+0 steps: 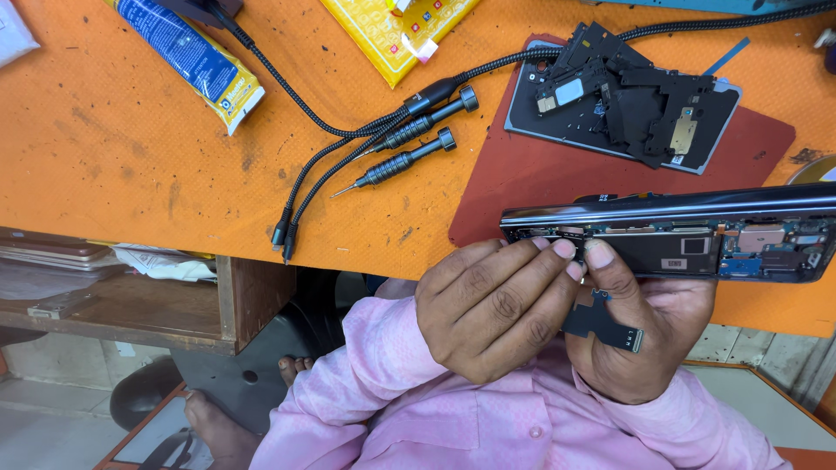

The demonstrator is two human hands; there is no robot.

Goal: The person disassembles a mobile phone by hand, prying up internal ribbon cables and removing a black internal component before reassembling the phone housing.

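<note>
The left hand (492, 309) and right hand (640, 318) both clamp an opened phone (688, 235) over the orange worktop (131, 130); the right also pinches a black flex cable (601, 322).

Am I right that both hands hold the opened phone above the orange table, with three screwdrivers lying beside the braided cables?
Not quite: the head view shows two screwdrivers, not three, beside the braided cables. The left hand and right hand do hold the opened phone above the orange table.
</note>
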